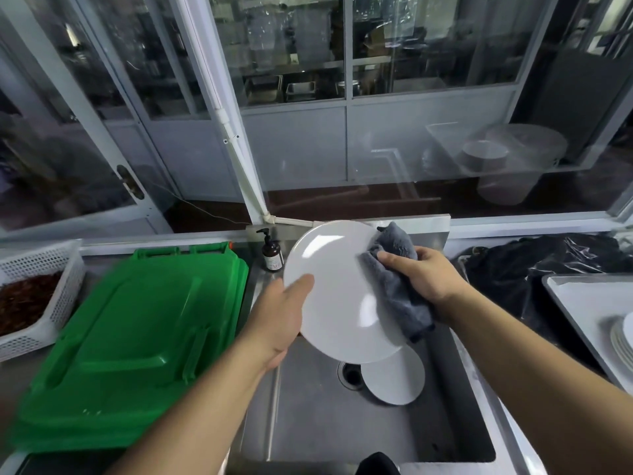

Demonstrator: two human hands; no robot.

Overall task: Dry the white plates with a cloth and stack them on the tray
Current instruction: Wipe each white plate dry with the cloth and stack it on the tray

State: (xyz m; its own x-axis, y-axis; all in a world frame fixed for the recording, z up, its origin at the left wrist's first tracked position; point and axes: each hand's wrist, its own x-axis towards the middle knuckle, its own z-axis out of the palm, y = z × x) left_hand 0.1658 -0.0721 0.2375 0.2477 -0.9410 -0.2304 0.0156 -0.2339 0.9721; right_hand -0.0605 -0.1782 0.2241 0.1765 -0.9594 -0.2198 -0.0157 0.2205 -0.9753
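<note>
A large white plate (337, 289) is held tilted above the steel sink (308, 416). My left hand (279, 315) grips its left rim, thumb on the face. My right hand (423, 274) clutches a grey cloth (394, 289) pressed against the plate's right side. A second white plate (394, 380) lies in the sink beside the drain (349, 375), partly hidden by the held plate. At the far right, a metal tray (579, 299) carries a stack of white plates (621, 341), cut off by the frame edge.
A green plastic lid (133, 341) covers the counter left of the sink. A white basket (34, 296) with dried red chillies stands at the far left. A brown pump bottle (272, 252) sits behind the sink. A black plastic bag (534, 262) lies right of it.
</note>
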